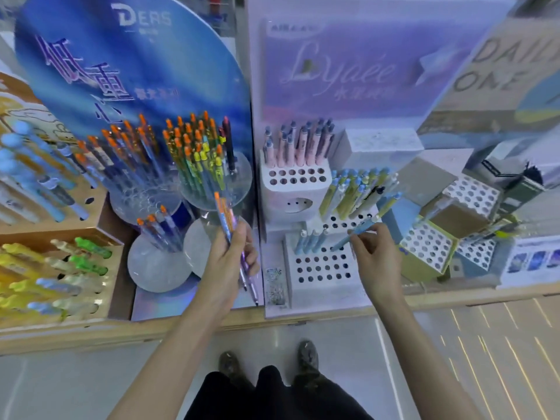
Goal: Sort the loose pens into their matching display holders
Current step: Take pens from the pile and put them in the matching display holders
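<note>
My left hand (pixel 231 256) grips a small bundle of orange-capped pens (pixel 224 216); their tips stick out below the hand. My right hand (pixel 371 253) pinches a light blue pen (pixel 356 233) that slants down toward the white front holder (pixel 322 269), whose top is full of holes. A few blue pens (pixel 309 241) stand in that holder's back row. Behind it a middle tier holds yellow-green pens (pixel 354 192), and the top tier holds pink pens (pixel 298 144). To the left, clear round holders (pixel 216 180) carry many orange-capped pens.
A blue backboard (pixel 121 71) stands behind the round holders, a lilac one (pixel 348 71) behind the white tiers. A wooden rack (pixel 60 262) with green and yellow pens sits at the left. Perforated boxes (pixel 427 247) stand at the right. The shelf's wooden edge (pixel 303 318) runs in front.
</note>
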Demonstrator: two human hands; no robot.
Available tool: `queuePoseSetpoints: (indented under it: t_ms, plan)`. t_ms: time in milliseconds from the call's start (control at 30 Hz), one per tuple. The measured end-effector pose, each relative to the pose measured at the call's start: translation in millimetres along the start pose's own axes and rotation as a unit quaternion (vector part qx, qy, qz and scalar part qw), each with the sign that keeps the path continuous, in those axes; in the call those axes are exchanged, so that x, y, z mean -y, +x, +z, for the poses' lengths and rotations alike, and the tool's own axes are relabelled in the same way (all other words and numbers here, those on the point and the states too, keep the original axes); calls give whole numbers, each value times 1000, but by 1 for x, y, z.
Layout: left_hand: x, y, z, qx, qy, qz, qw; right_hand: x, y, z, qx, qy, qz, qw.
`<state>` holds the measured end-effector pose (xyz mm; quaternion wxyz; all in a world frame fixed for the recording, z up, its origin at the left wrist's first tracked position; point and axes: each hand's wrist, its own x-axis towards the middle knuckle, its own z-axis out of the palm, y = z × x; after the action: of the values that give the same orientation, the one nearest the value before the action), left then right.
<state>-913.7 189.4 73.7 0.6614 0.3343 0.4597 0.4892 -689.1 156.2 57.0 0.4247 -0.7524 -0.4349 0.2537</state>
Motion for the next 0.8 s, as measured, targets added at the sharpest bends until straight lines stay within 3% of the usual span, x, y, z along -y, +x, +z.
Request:
queuePoseSetpoints:
  t_ms: [167, 333, 667, 800]
  plan:
    - [5, 4, 13, -88, 96, -9, 991, -10, 12, 3, 42, -20, -19, 999]
    - [5, 1, 21, -91, 162, 29, 982, -15, 20, 7, 53, -37, -44, 997]
    - [8, 3, 13, -75, 118, 41, 989, -18, 15, 24, 142, -92, -63, 984]
    - [5, 4, 7, -79, 85, 33, 993, -25, 15, 34, 114, -96, -38, 988]
